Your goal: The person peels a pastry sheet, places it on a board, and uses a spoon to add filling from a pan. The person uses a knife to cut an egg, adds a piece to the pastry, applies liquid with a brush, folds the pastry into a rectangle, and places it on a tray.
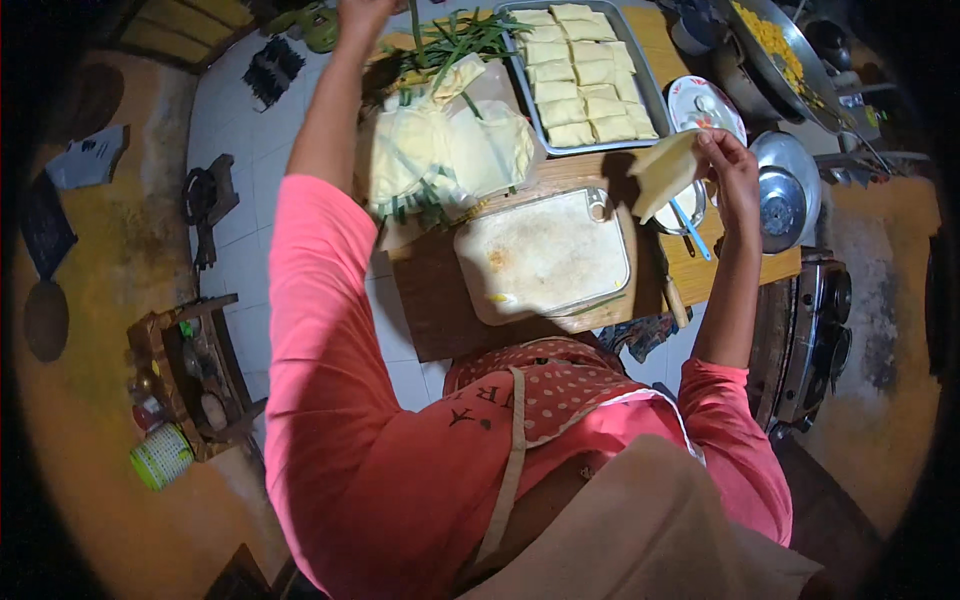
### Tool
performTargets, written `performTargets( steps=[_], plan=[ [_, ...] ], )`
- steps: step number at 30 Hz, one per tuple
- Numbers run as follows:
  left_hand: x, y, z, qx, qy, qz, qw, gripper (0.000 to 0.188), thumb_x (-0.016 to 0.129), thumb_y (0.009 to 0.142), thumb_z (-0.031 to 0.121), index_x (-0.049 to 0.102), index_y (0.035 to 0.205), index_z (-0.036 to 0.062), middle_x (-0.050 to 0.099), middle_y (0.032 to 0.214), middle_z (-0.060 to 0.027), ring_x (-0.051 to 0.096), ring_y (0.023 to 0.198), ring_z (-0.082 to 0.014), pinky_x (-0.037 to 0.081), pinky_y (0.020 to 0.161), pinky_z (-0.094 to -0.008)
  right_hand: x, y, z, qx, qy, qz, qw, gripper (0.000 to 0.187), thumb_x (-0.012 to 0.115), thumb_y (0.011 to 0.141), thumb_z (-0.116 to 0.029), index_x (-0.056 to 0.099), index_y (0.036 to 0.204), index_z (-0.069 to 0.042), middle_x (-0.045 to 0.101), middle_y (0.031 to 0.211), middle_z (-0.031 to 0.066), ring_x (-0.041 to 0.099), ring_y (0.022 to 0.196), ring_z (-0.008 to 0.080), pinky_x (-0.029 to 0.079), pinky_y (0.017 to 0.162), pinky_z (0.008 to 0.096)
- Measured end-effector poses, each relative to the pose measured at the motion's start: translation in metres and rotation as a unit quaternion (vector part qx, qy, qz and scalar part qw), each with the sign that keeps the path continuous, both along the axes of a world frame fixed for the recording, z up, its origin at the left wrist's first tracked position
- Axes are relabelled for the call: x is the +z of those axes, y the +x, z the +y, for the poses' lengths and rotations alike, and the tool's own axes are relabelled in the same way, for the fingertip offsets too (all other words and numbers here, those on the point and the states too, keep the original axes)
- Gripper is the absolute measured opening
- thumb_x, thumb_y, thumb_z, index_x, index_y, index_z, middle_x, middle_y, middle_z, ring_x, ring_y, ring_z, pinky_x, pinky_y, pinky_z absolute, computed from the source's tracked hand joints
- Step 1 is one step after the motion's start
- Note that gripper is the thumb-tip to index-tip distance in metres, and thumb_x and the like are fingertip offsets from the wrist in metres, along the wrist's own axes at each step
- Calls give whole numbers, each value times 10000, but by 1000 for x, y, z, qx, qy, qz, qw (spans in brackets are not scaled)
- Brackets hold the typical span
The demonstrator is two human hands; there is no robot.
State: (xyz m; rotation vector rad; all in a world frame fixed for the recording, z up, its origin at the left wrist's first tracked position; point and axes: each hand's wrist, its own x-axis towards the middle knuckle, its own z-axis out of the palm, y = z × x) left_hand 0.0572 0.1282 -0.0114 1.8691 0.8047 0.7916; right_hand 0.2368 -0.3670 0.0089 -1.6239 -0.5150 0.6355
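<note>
My right hand (735, 168) pinches a thin, pale yellow wrapper sheet (668, 178) by its edge, and the sheet hangs above a small bowl with a blue-handled utensil (692, 232) in it. My left hand (366, 8) reaches to the top edge, where its fingers are cut off. A heap of green leaf strips (465, 40) lies near it. Below that, more pale wrapper sheets (485, 145) are spread out with green strips among them. A metal tray (655, 95) holds rows of folded pale parcels (590, 75). In front of me lies a white board (550, 255), marked with small stains.
A wooden-handled knife (676, 302) lies right of the board near the wooden table's (425, 315) front edge. Behind it stand a flower-rimmed plate (707, 100), metal lids (785, 195) and a big pan (815, 75) of yellow food. A low wooden shelf (165, 345) stands at left.
</note>
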Motion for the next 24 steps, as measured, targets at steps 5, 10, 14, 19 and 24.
performTargets(
  steps=[5, 10, 14, 19, 24],
  plan=[
    [23, 59, -15, -2, -89, -58, 994, 171, 617, 872, 135, 681, 986, 25, 620, 688, -93, 547, 565, -153, 470, 558, -344, -7, -9, -48, -97, -45, 18, 994, 146, 639, 881, -200, 642, 894, -55, 607, 745, -25, 522, 596, 43, 416, 541, 200],
    [-106, 19, 49, -30, -94, 58, 993, 198, 542, 851, 158, 713, 834, 60, 663, 743, -54, 605, 675, -161, 467, 610, -293, -19, -26, -62, -80, -39, 27, 996, 130, 642, 878, -185, 643, 892, -56, 607, 734, -28, 521, 596, 41, 423, 535, 211],
    [-172, -44, 63, 70, 254, 451, 853, 246, 602, 784, 362, 737, 882, 181, 694, 898, -99, 657, 837, -271, 514, 759, -380, -11, -42, -49, -74, -74, 50, 993, 134, 648, 874, -187, 647, 897, -54, 604, 733, -30, 523, 597, 46, 426, 532, 215],
    [-100, -39, -63, -56, 148, 93, 983, 235, 674, 820, 241, 709, 1029, 139, 648, 1093, -99, 624, 952, -219, 511, 784, -358, 27, -57, -34, 35, -84, 4, 996, 178, 657, 869, -207, 651, 917, -36, 590, 707, -29, 536, 616, 44, 437, 544, 210],
    [-28, -17, -260, -409, -279, -55, 867, 689, 560, 853, 553, 476, 1302, 38, 482, 1317, -68, 426, 1221, -214, 287, 1066, -358, 66, -92, -2, 117, -36, -76, 990, 202, 648, 877, -230, 654, 913, -31, 582, 695, -37, 523, 605, 35, 426, 535, 199]
  ],
)
